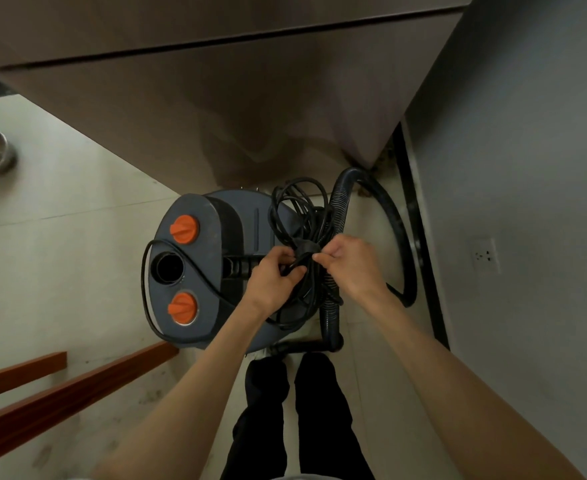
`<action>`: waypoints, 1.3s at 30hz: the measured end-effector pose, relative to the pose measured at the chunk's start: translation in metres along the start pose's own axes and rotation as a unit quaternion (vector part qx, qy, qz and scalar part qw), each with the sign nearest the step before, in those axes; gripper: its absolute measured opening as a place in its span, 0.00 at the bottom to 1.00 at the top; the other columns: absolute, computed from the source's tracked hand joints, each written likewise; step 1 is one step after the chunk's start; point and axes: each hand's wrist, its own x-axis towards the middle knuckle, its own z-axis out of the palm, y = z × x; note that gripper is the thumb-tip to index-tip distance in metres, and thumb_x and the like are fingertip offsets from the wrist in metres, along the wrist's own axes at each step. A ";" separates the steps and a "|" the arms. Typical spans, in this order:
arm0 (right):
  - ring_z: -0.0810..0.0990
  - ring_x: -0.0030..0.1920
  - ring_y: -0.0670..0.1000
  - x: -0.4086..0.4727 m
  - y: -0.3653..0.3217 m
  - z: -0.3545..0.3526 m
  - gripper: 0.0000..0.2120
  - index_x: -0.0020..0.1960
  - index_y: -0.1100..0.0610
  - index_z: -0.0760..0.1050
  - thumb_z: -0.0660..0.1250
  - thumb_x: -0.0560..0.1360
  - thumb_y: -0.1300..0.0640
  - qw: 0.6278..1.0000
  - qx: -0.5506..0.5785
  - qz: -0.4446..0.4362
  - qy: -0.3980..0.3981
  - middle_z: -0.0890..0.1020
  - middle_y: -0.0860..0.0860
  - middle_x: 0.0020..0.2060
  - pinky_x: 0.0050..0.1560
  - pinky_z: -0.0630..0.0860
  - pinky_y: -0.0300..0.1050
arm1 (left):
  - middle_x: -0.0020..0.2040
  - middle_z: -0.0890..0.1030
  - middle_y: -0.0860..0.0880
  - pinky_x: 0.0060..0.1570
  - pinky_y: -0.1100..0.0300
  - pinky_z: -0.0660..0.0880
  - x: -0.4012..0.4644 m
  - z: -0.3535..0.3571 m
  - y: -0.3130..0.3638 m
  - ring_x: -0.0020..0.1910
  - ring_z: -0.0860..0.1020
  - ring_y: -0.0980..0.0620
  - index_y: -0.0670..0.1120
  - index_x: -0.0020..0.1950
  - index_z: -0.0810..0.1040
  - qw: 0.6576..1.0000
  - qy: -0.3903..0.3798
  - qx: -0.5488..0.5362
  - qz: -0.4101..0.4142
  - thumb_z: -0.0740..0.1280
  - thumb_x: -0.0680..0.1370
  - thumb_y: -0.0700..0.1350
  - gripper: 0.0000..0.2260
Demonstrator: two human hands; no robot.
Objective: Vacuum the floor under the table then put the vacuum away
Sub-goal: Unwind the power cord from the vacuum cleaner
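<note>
Here we see the grey vacuum [195, 268] standing on the tiled floor [60, 244] directly below our hands, just in front of our feet. Our left hand [273, 275] curls around the bundled black power cord [302, 216] above its lid; our right hand [349, 263] pinches what seems to be the bundle's wrap. The ribbed hose [394, 223] loops to the right.
</note>
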 end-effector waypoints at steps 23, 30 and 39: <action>0.81 0.44 0.52 -0.004 0.012 0.012 0.05 0.44 0.56 0.76 0.71 0.73 0.58 0.993 0.119 -0.008 -0.019 0.80 0.52 0.39 0.47 0.78 0.43 | 0.51 0.76 0.49 0.44 0.82 0.64 -0.008 -0.011 -0.008 0.52 0.72 0.56 0.40 0.59 0.74 0.999 -0.005 -0.048 0.021 0.66 0.77 0.37 0.11; 0.79 0.34 0.44 -0.003 0.008 0.006 0.08 0.52 0.65 0.79 0.70 0.74 0.63 0.972 0.214 0.077 -0.050 0.81 0.54 0.37 0.37 0.76 0.30 | 0.53 0.76 0.50 0.56 0.64 0.67 -0.010 -0.011 -0.006 0.56 0.73 0.54 0.42 0.60 0.74 0.999 0.000 -0.053 0.011 0.66 0.77 0.38 0.12; 0.78 0.33 0.44 -0.003 0.007 0.003 0.07 0.41 0.57 0.77 0.65 0.77 0.64 0.948 0.276 0.119 -0.105 0.80 0.52 0.35 0.33 0.75 0.32 | 0.53 0.75 0.50 0.44 0.79 0.67 -0.013 -0.015 -0.009 0.54 0.72 0.56 0.40 0.59 0.74 0.998 -0.011 -0.068 0.008 0.64 0.78 0.37 0.10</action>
